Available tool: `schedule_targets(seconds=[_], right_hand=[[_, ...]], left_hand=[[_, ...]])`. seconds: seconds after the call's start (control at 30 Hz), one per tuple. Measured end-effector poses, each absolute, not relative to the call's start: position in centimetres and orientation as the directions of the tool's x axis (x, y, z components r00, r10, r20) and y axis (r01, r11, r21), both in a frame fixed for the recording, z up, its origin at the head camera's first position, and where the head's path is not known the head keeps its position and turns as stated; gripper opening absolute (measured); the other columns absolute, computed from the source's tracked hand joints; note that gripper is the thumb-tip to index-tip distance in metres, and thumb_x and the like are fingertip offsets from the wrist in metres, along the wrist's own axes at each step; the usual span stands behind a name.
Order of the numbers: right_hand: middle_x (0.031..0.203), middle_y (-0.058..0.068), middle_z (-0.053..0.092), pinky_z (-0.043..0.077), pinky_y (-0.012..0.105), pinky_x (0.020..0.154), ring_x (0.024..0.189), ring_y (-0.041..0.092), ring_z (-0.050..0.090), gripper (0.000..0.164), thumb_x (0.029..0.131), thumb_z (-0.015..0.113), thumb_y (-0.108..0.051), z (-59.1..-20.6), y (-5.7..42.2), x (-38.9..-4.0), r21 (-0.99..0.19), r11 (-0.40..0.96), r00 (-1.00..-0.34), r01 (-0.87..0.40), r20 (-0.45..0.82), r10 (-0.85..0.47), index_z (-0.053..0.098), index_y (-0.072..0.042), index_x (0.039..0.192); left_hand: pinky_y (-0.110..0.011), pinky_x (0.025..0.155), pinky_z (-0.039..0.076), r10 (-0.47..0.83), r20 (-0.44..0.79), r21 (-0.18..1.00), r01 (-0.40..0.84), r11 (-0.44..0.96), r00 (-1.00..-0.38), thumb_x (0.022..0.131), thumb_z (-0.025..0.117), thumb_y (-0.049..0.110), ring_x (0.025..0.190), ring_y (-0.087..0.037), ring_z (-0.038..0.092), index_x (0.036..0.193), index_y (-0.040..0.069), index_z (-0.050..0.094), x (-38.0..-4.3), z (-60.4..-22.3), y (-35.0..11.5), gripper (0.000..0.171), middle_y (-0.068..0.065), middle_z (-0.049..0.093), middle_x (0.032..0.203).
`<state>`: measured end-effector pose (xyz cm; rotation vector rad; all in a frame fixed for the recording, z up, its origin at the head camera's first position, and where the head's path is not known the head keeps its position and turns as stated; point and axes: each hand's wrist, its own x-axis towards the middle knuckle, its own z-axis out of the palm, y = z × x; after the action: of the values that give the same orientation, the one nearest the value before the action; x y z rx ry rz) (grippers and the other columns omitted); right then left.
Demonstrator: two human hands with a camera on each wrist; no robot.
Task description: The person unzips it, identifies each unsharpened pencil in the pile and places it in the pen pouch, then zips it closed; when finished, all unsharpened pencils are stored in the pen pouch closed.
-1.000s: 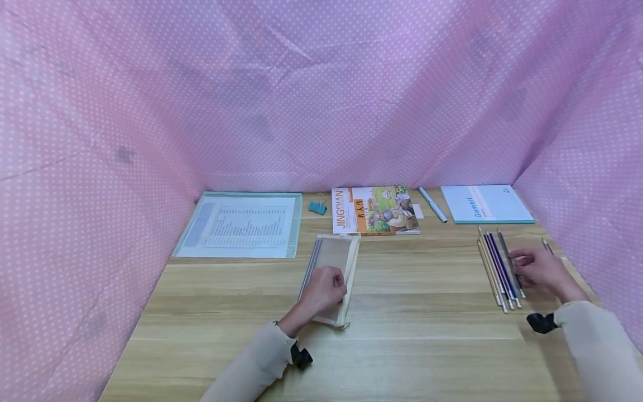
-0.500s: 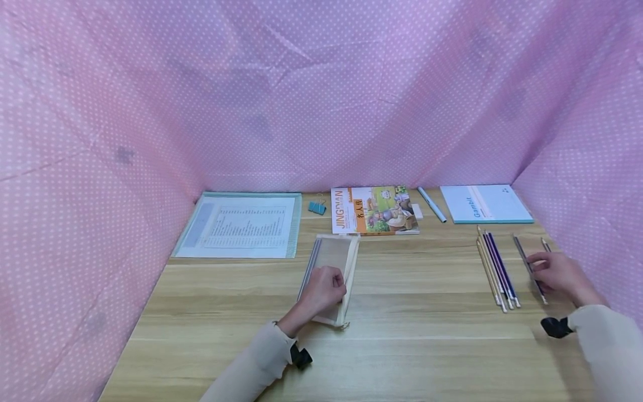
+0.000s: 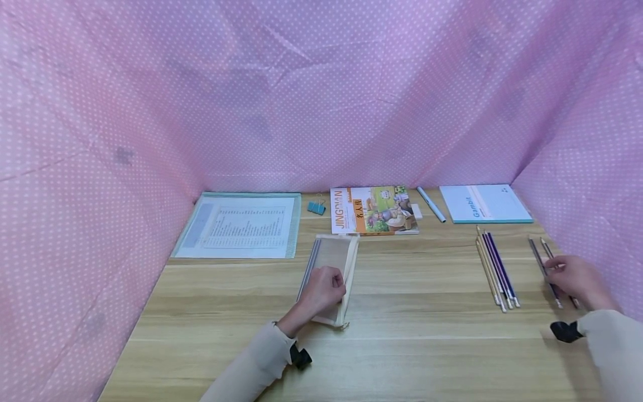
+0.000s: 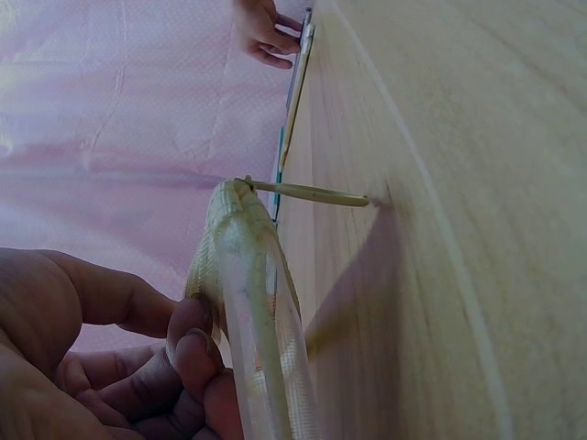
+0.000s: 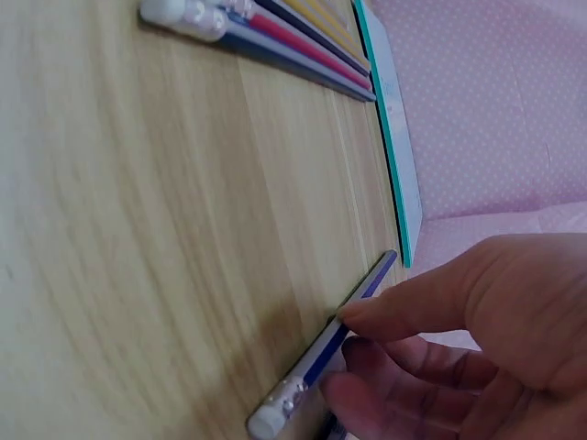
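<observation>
Two pencils (image 5: pixel 321 351) partly hidden by right hand (image 3: pixel 577 279), pouch (image 3: pixel 334 251) by left hand (image 3: pixel 323 288).

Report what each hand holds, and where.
Left hand: a mesh pouch, by its cream edge. Right hand: an eraser-tipped pencil, pinched around mid-shaft.

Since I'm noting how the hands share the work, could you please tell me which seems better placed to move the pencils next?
Probably the right hand: it pinches a striped pencil, and the group of pencils lies nearer to it. The left hand is farther off, pinching the mesh pouch.
</observation>
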<state>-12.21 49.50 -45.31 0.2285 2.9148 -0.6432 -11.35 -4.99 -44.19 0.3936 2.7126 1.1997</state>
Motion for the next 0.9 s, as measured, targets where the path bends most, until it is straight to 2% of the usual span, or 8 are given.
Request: schedule_targets(seconds=[0.2,0.5,0.77,0.9], right_hand=[[0.060,0.001,0.066,0.043,0.028,0.050,0.051,0.011,0.059,0.037,0.082,0.064,-0.007,-45.6,50.1,-11.8,-0.440,0.879,-0.981,0.186,-0.129,0.143,0.056,0.020,0.106],[0.067,0.011,0.069,0.047,0.027,0.049,0.051,0.008,0.058,0.034,0.081,0.067,-0.006,-46.0,50.8,-11.6,-0.487,0.842,-0.972,0.233,-0.126,0.196,0.059,0.021,0.099],[0.061,0.003,0.064,0.042,0.029,0.047,0.050,0.010,0.053,0.035,0.079,0.069,-0.008,-45.8,50.8,-11.4,-0.455,0.859,-0.972,0.235,-0.093,0.216,0.058,0.020,0.096],[0.063,0.007,0.065,0.040,0.028,0.049,0.052,0.009,0.051,0.036,0.080,0.071,-0.011,-45.3,50.5,-11.6,-0.426,0.877,-0.974,0.224,-0.072,0.214,0.060,0.019,0.097]], left_hand=[[-0.017,0.044,0.035,0.298,-0.017,0.735,0.190,0.651,-0.955,0.080,0.063,-0.002,0.047,-0.005,0.046,0.067,0.004,0.065,-11.3,-44.3,-5.0,0.015,0.000,0.057,0.054],[-0.017,0.044,0.035,0.294,-0.024,0.731,0.184,0.657,-0.956,0.081,0.064,-0.001,0.048,-0.005,0.046,0.067,0.004,0.065,-11.4,-44.3,-5.0,0.015,0.003,0.053,0.054],[-0.017,0.043,0.034,0.287,-0.034,0.733,0.171,0.658,-0.957,0.079,0.062,-0.001,0.046,-0.004,0.044,0.066,0.004,0.064,-11.4,-44.3,-4.9,0.014,0.005,0.052,0.053],[-0.017,0.043,0.034,0.287,-0.031,0.736,0.173,0.654,-0.957,0.078,0.062,-0.002,0.047,-0.004,0.044,0.065,0.004,0.064,-11.4,-44.3,-4.9,0.014,0.005,0.051,0.053]])
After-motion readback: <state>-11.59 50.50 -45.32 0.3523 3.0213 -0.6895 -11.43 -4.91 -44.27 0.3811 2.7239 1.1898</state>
